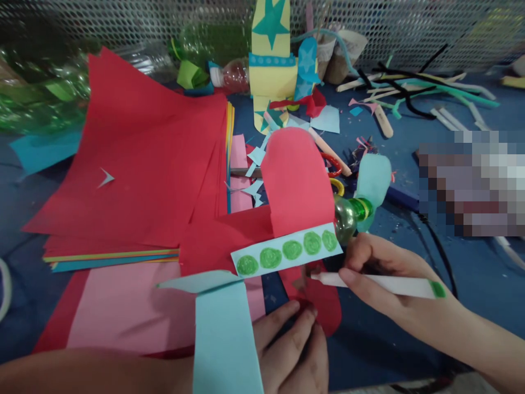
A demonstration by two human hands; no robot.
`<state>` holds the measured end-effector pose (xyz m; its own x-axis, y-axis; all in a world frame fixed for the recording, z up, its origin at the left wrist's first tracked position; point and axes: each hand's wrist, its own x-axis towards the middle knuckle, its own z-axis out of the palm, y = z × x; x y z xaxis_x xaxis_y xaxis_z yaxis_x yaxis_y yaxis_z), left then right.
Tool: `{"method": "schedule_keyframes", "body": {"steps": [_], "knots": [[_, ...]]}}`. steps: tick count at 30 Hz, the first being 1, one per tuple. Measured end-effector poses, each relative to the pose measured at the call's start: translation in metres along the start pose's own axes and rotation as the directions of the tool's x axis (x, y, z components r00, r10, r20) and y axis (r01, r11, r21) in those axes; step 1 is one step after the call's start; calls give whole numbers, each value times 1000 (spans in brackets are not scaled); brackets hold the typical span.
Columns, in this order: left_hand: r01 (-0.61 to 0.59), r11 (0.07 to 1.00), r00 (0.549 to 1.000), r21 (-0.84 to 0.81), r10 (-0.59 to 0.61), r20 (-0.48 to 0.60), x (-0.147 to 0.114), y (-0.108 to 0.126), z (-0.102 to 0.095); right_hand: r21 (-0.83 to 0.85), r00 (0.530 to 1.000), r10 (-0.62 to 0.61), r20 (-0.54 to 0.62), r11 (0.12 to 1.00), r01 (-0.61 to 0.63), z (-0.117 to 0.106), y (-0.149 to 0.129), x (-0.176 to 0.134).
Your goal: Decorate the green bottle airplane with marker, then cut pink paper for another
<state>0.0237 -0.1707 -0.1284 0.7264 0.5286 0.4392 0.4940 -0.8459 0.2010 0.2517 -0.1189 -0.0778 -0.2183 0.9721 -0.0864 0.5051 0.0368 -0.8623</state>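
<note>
My right hand [394, 279] pinches a white marker with a green end [385, 284], its tip pointing left over the lower red wing. That wing belongs to a toy plane made from a green plastic bottle [346, 219], with a rounded red paper wing [299, 180] on top. Along its side runs a light blue strip [292, 250] with several green scribbled dots. My left hand [293, 350] rests its slightly bent fingers, spread apart, on the lower red wing [330, 306]; its thumb is hidden. A folded light blue paper piece [225, 334] covers part of my left wrist.
Left stands a stack of red and coloured paper [143, 164], above pink sheets [131, 306]. Behind are plastic bottles [217, 44], a yellow paper plane with stars [273, 71], scissors [338, 186] and paper scraps. Pipe cleaners and sticks [418, 90] lie back right, near a pixelated object [476, 186].
</note>
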Motion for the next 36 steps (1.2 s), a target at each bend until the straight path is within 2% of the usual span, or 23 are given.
{"method": "schedule_keyframes", "body": {"steps": [7,11,15,19,23,26,32,36], "knots": [[-97,995,994,24,96,42,3,-3,-3,-17,1000,-9,-4,1000,9,-1,3,-1],[-18,1000,1000,23,18,-13,3,-1,0,-12,1000,-26,0,1000,26,-1,2,-1],[-23,1000,999,7,23,-32,0,0,5,-2,1000,-14,-4,1000,14,0,1,0],[61,998,994,-32,-63,-92,0,1,5,24,1000,-13,7,1000,13,0,3,0],[46,999,999,-15,-46,-27,2,0,2,16,1000,-1,21,1000,1,-1,3,0],[-6,1000,998,-17,5,-56,2,-1,1,13,1000,-1,17,1000,1,-1,1,0],[-13,1000,998,5,13,-60,2,-1,3,18,999,-3,35,1000,3,-1,1,-1],[-40,999,999,34,40,1,3,-3,-2,11,999,-10,38,1000,9,-1,1,-1]]}}
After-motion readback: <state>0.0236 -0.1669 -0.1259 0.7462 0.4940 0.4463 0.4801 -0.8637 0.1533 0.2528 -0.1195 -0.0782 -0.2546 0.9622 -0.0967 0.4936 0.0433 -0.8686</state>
